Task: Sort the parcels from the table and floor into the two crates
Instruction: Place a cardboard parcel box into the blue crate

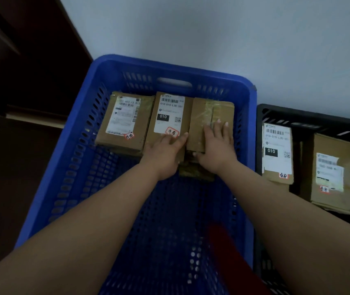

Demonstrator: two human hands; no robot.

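Both forearms reach to 12 o'clock: left hand and right hand press flat, open-fingered, on parcels in blue crate; best square edges flush.

A plain pale wall fills the back; left of it stands dark wooden furniture, in dim light.

Both forearms are bare up to the near edge of the picture; no sleeve shows on them. The left hand and the right hand wear no glove, ring or watch. The fingernails are short and plain. Below, between the arms, a piece of red cloth shows, blurred.
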